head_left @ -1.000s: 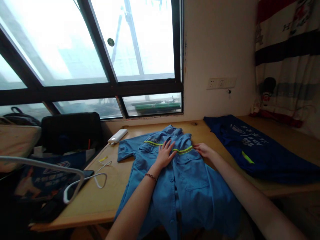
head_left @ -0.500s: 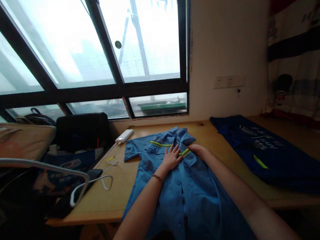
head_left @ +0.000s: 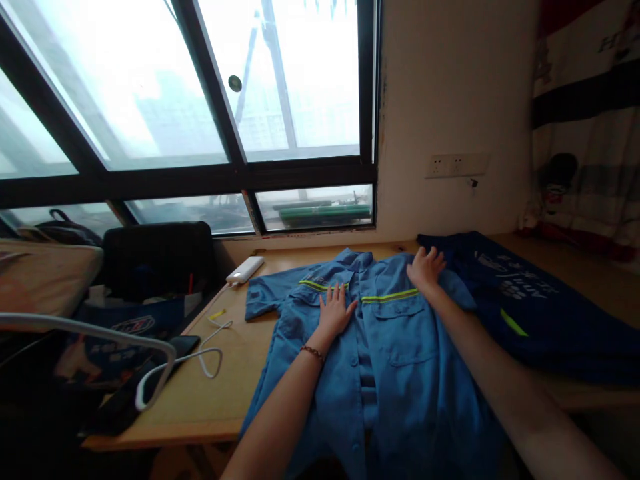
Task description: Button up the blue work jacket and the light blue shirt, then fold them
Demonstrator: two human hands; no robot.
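Note:
A light blue button-up work shirt [head_left: 385,360] with yellow-green chest stripes lies front up on the wooden table [head_left: 230,393], its hem hanging over the near edge. My left hand [head_left: 334,312] rests flat on the shirt's left chest, fingers spread, a bead bracelet on the wrist. My right hand [head_left: 425,267] lies flat and open on the shirt's right shoulder, close to a dark blue garment [head_left: 530,307] spread to the right.
A white power bank [head_left: 245,269] with a white cable [head_left: 213,347] lies left of the shirt. A black bag [head_left: 160,257] and a pale hanger [head_left: 100,337] sit at the left. Window ahead; wall sockets [head_left: 455,165] and a striped cloth [head_left: 585,120] at right.
My right hand moved from the shirt's centre out to the right shoulder, spreading the right front panel flat. My left hand stayed pressed on the left chest.

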